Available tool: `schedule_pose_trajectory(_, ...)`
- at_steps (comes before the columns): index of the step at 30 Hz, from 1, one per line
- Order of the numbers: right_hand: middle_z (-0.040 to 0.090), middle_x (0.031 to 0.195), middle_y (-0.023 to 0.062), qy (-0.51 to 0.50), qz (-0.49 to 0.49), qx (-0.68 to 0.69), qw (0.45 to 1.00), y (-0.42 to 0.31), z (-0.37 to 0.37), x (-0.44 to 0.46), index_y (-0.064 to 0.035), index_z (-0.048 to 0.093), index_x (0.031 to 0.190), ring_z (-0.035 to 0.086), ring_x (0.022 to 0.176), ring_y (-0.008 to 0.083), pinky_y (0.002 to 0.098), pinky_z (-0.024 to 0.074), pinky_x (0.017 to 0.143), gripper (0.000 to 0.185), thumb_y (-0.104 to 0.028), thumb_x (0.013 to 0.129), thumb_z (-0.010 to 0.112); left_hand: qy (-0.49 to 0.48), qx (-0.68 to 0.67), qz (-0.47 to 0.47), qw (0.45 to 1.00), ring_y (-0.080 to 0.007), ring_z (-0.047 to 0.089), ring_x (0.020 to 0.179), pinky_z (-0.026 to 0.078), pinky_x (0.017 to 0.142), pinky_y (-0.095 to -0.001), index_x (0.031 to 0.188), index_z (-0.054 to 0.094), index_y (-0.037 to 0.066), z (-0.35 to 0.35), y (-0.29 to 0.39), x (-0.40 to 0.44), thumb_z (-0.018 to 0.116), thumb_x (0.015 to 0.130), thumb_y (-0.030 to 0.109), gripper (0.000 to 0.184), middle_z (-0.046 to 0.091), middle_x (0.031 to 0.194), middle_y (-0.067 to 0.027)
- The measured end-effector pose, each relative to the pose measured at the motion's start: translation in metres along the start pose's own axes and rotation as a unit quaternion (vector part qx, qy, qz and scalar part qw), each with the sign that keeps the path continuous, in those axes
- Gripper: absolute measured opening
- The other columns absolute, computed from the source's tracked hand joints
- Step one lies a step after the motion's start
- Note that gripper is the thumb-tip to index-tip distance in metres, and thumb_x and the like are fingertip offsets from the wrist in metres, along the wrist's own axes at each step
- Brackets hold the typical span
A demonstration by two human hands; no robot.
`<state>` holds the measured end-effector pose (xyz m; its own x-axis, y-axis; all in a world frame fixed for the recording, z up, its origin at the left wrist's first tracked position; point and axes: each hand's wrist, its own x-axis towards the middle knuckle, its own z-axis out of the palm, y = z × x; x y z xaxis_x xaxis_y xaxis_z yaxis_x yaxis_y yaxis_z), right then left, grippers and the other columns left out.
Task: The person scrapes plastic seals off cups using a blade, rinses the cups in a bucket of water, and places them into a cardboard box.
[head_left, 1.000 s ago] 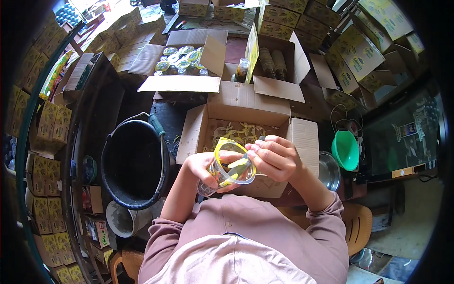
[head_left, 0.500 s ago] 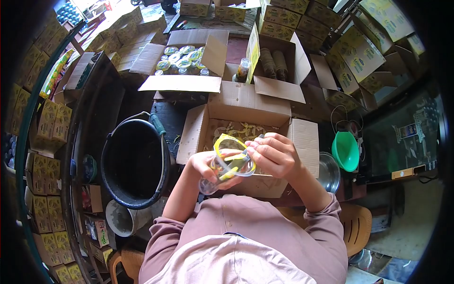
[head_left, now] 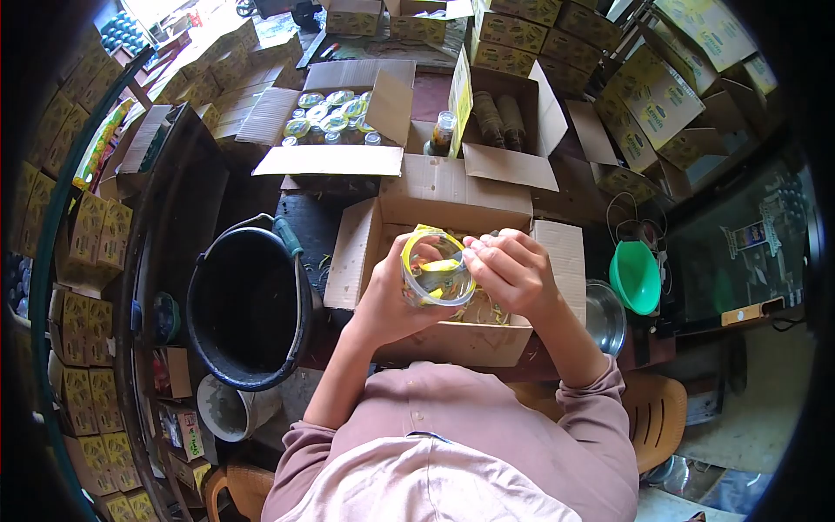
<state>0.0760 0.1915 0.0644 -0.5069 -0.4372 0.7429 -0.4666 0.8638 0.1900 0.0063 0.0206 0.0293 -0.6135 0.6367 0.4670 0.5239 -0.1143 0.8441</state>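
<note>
My left hand (head_left: 387, 296) is wrapped round a clear plastic jar (head_left: 444, 302) with a yellow printed label on it. The jar's round end faces up toward me, over the open cardboard box (head_left: 557, 261). My right hand (head_left: 513, 270) is closed in a pinch at the jar's right rim. Between its fingers is a thin tool with a dark end, like a small knife; a greyish part of it reaches over the jar's mouth. The fingers hide most of this tool. Yellow strips and scraps (head_left: 483, 311) lie inside the box.
A black bucket (head_left: 196, 304) stands at left, above a whitish pail (head_left: 213, 407). Lidded jars (head_left: 335, 117) fill a carton at the back, beside another carton (head_left: 513, 178) holding stacked cups. At right are a green bowl (head_left: 635, 278) and a metal bowl (head_left: 606, 317).
The jar has turned from lying tilted to showing its round end toward me. My left hand has shifted its grip to the jar's left side; my right hand stays at the rim, slightly lower.
</note>
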Motion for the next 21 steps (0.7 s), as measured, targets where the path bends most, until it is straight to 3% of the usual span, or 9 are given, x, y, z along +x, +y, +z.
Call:
schedule_pose_trajectory(3, 0.055, 0.068, 0.0022, 0.010, -0.002, -0.012, 1.000, 0.003, -0.001, -0.001, -0.0036, 0.057, 0.067, 0.056, 0.066, 0.0127, 0.0258, 0.0481, 0.065, 0.010, 0.000, 0.065, 0.067, 0.028, 0.016, -0.024, 0.999, -0.0205, 0.059, 0.082, 0.046, 0.077, -0.0296, 0.113, 0.041, 0.002, 0.001, 0.002, -0.003, 0.077, 0.057, 0.011, 0.067, 0.057, 0.088, -0.0113)
schedule_pose_trajectory(21, 0.056, 0.068, 0.0033, 0.002, -0.017, 0.013, 1.000, 0.003, -0.002, -0.005, -0.0026, 0.056, 0.066, 0.058, 0.068, 0.0132, 0.0267, 0.0489, 0.065, 0.010, -0.001, 0.065, 0.066, -0.072, -0.011, -0.021, 0.997, -0.0261, 0.059, 0.085, 0.045, 0.078, -0.0308, 0.107, 0.046, -0.002, -0.001, 0.005, 0.000, 0.069, 0.060, 0.012, 0.055, 0.057, 0.092, -0.0155)
